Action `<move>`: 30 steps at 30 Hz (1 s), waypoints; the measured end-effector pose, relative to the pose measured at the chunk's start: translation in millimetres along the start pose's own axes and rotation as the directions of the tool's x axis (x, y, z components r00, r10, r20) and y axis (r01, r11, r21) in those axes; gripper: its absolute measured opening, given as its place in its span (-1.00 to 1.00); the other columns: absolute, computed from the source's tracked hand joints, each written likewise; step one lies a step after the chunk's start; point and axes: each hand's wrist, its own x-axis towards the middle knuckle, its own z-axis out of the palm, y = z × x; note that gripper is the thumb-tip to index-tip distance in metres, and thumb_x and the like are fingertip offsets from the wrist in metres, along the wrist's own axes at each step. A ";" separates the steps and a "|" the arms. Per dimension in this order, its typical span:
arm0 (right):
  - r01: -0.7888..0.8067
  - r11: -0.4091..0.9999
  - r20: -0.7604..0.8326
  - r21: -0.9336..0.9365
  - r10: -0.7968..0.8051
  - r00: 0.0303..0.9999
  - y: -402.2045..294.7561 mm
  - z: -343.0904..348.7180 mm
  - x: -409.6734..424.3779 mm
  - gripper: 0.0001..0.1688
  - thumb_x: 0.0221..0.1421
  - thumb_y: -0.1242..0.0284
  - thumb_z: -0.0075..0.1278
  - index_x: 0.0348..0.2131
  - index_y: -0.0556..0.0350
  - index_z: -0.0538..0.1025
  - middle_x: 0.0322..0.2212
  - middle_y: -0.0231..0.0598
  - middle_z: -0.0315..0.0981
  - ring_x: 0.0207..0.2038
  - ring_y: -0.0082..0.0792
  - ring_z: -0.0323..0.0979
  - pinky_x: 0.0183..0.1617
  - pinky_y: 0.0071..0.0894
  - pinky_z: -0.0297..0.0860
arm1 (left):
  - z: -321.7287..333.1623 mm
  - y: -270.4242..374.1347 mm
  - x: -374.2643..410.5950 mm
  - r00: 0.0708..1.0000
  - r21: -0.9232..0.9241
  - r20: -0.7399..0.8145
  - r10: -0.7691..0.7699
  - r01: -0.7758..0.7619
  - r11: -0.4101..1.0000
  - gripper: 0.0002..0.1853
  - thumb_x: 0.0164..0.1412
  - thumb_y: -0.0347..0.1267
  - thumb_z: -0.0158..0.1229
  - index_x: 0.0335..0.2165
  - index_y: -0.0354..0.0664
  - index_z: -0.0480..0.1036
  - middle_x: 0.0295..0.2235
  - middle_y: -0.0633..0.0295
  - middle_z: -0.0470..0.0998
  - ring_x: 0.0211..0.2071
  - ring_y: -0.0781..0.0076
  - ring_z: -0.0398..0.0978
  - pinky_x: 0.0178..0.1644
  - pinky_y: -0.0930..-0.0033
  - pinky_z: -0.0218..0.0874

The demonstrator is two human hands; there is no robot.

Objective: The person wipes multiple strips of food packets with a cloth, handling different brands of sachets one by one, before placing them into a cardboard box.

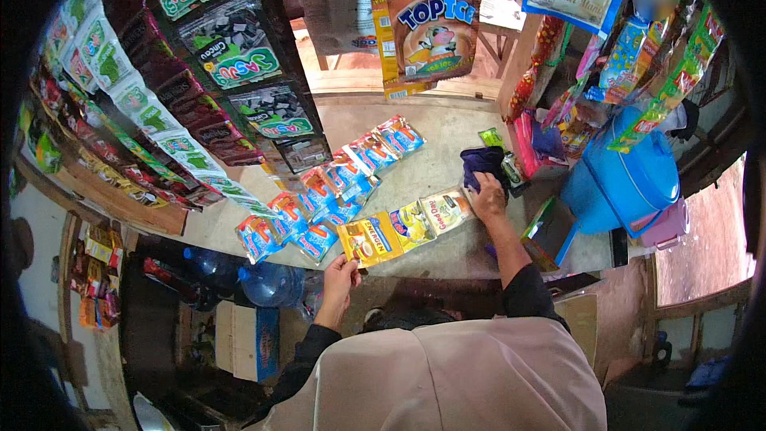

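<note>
My left hand (pixel 340 286) pinches the near left corner of a yellow Energen sachet (pixel 372 240) at the counter's front edge. In a row to its right lie a yellow drink sachet (pixel 413 225) and a cream Good Day sachet (pixel 446 212); whether they are joined cannot be told. My right hand (pixel 488 194) rests on a crumpled dark purple cloth (pixel 480 161) just beyond the row's right end, with its fingers closed on the near side of it. Beyond the row, blue and red Good Day sachet strips (pixel 347 182) lie across the counter.
Sachet strips (pixel 230 57) hang at the left, and a Top Ice pack strip (pixel 432 30) hangs ahead. A green packet (pixel 492 137) lies behind the cloth. At the right stands a blue lidded bucket (pixel 628 176). Large blue bottles (pixel 272 287) and a cardboard box (pixel 236 338) are below the counter (pixel 413 161).
</note>
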 end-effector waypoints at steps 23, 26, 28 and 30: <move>-0.208 0.830 -0.277 0.517 0.393 0.877 24.4 -40.9 3.3 -0.46 0.02 0.25 -0.02 -0.10 0.29 0.34 -0.12 0.02 0.32 -0.04 -0.09 0.27 0.06 -0.29 0.13 | 124.8 91.0 29.8 0.884 0.253 0.202 0.422 -0.464 0.849 -0.78 0.21 -0.41 -0.14 -0.27 -0.35 0.36 -0.57 0.21 0.47 -0.52 0.47 0.52 -0.56 0.55 0.28; -0.323 0.703 -0.206 0.633 0.556 0.805 9.9 -58.7 -7.0 -0.39 0.02 0.18 -0.03 -0.08 0.30 0.32 -0.09 0.01 0.29 -0.01 -0.10 0.23 0.08 -0.30 0.09 | 183.8 140.2 43.0 0.692 0.352 0.383 0.611 -0.721 0.596 -0.80 0.18 -0.46 -0.10 -0.29 -0.38 0.39 -0.54 0.08 0.48 -0.51 0.46 0.52 -0.47 0.52 0.33; -0.362 0.672 -0.204 0.646 0.609 0.766 3.1 -77.7 -22.1 -0.31 0.00 0.13 -0.02 -0.04 0.31 0.28 -0.04 0.02 0.24 0.00 -0.12 0.21 0.09 -0.32 0.07 | 201.8 165.3 29.7 0.629 0.273 0.483 0.609 -0.769 0.578 -0.81 0.17 -0.48 -0.09 -0.28 -0.38 0.39 -0.50 0.04 0.49 -0.51 0.45 0.52 -0.46 0.50 0.34; -0.334 0.660 -0.243 0.673 0.624 0.742 22.0 -87.2 -31.4 -0.36 0.02 0.19 -0.03 -0.03 0.30 0.28 -0.05 0.01 0.25 0.00 -0.12 0.21 0.08 -0.31 0.08 | 205.3 172.1 19.7 0.572 0.229 0.560 0.599 -0.802 0.552 -0.82 0.12 -0.53 -0.08 -0.29 -0.37 0.40 -0.41 0.02 0.50 -0.41 0.34 0.53 -0.35 0.43 0.34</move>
